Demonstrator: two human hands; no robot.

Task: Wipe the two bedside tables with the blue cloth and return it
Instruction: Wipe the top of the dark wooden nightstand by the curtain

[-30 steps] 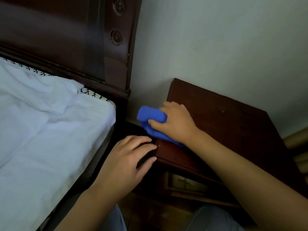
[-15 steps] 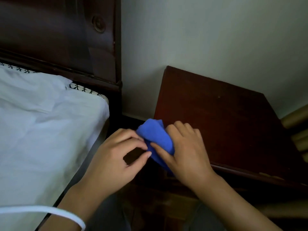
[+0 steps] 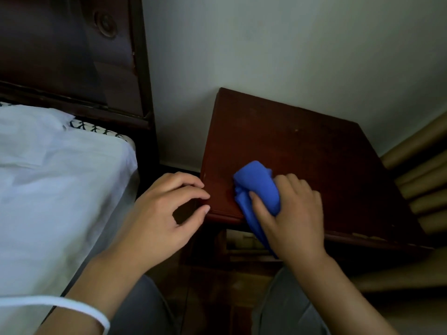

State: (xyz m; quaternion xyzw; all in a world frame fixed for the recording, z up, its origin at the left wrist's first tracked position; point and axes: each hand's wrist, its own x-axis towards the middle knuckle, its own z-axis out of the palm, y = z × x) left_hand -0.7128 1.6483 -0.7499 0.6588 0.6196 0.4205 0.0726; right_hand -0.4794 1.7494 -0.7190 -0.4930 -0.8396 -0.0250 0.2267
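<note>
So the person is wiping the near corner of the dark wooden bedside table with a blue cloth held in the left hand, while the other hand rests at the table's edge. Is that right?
Not quite. The head view shows the blue cloth bunched under the right hand, not the left. It is the left hand whose fingers sit at the near corner edge of the bedside table. The rest holds.

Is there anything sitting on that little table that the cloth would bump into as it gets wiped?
Nothing visible does. The right hand presses the blue cloth near the front left corner of the bedside table, and the wood beyond it shows bare. The left hand rests at the table's left edge, beside the cloth.
</note>
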